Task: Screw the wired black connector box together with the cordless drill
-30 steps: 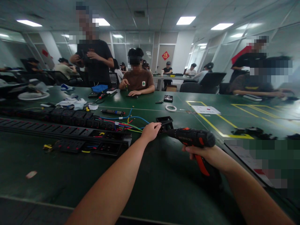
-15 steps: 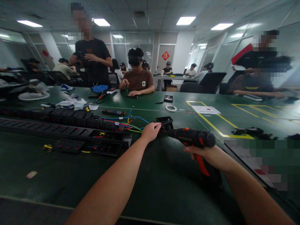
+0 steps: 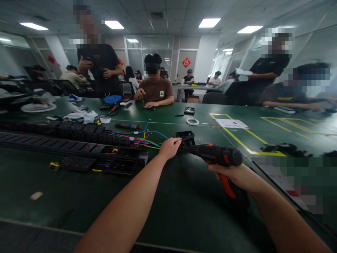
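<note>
an electronics assembly workshop in an office-like room: a long green workbench [image 3: 181,218] at six o'clock, socket strips [image 3: 52,143] at nine, a cordless drill [image 3: 216,155] at four, a seated worker [image 3: 156,90] between eleven and twelve, a ceiling light panel [image 3: 209,23] at one.

Your bare left arm [image 3: 131,196] slants forward and inward, its wrist nearly straight, and your left hand [image 3: 169,148] bends its fingers in a pinch. Your bare right arm [image 3: 279,211] angles in from the lower right; your right hand [image 3: 231,173] curls in a firm grip, nearer you than the left.
</note>
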A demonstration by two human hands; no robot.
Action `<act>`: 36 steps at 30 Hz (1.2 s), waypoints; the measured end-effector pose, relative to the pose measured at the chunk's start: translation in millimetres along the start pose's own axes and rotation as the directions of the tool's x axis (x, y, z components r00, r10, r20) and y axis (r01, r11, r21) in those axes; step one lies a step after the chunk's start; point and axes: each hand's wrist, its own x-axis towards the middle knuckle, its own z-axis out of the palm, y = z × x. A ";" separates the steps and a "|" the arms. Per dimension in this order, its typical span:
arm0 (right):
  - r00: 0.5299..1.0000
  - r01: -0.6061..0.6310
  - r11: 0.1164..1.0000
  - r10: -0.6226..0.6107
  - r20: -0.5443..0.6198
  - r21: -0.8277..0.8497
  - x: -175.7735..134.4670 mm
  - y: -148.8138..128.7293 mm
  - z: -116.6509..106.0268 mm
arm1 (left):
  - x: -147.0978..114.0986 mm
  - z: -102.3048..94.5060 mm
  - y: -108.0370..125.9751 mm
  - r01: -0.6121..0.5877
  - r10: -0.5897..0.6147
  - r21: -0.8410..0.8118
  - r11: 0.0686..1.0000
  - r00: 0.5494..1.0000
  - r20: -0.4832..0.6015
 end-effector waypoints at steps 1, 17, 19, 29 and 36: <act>1.000 0.004 1.000 -0.004 0.000 0.003 0.1 0.4 -0.1 | -0.1 -0.1 0.1 -0.001 0.001 0.000 1.000 1.000 -0.001; 1.000 -0.018 1.000 0.018 -0.003 -0.023 -1.0 -5.5 2.0 | 0.8 2.5 -3.2 -0.010 0.010 0.001 1.000 1.000 -0.007; 1.000 -0.021 0.999 0.021 0.003 -0.026 -1.1 -4.9 2.1 | 0.6 2.4 -3.1 -0.007 0.007 0.005 1.000 1.000 -0.008; 1.000 0.009 1.000 -0.009 0.013 -0.007 -3.8 -11.2 2.7 | -0.3 -0.1 -0.6 -0.012 0.012 0.015 1.000 1.000 0.001; 1.000 0.002 1.000 -0.002 0.015 -0.011 -5.1 -13.5 3.0 | 0.1 0.1 -0.7 -0.007 0.007 0.018 1.000 1.000 0.005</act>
